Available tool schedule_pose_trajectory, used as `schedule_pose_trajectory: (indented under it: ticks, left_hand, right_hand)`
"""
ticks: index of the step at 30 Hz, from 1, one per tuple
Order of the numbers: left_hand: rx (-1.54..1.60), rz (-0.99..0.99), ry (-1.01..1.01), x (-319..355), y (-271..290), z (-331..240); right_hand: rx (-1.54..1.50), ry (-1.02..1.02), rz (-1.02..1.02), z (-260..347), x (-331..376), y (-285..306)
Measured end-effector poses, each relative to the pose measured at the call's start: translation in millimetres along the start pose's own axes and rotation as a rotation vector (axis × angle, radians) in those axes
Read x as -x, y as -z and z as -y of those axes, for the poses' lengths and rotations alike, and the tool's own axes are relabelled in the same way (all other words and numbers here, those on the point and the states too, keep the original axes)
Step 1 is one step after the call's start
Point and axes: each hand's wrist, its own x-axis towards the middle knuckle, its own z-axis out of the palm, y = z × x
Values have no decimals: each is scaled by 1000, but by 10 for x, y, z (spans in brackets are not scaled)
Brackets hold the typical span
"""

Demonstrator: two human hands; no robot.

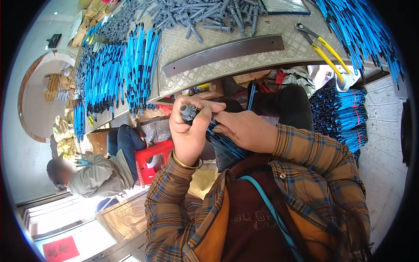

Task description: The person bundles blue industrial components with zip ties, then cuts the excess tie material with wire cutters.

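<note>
My left hand (187, 131) is wrapped round a grey plastic fitting (188, 112), its round ribbed end sticking out between thumb and fingers. Close against it, my right hand (244, 129) has its thumb and fingers pinched together at the fitting's other side; what they grip is mostly hidden. Below both hands, a bunch of thin blue rods (227, 147) lies across my lap, partly covered by the right hand.
Ahead, the patterned table (205, 50) bears a pile of grey fittings (192, 15), a curved dark metal bar (224, 53), yellow-handled cutters (323, 50) and blue rods (104, 76). Tied rod bundles (349, 113) stack at right. A person (102, 174) sits left near a red stool (152, 159).
</note>
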Motion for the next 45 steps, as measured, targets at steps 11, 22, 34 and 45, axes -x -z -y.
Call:
schedule_pose_trajectory:
  ticks: [11, 22, 34, 45]
  left_hand:
    - [-352, 114, -107, -118, -78, 161]
    - [-299, 220, 70, -508, -33, 232]
    - [27, 163, 210, -580, 231, 312]
    - [80, 199, 188, -501, 266, 331]
  right_hand:
    - [269, 259, -160, -44, -279, 628]
    - [448, 446, -130, -283, -532, 722]
    - [1093, -158, -330, -392, 73, 1807]
    - [1378, -259, -108, -433, 238, 1916]
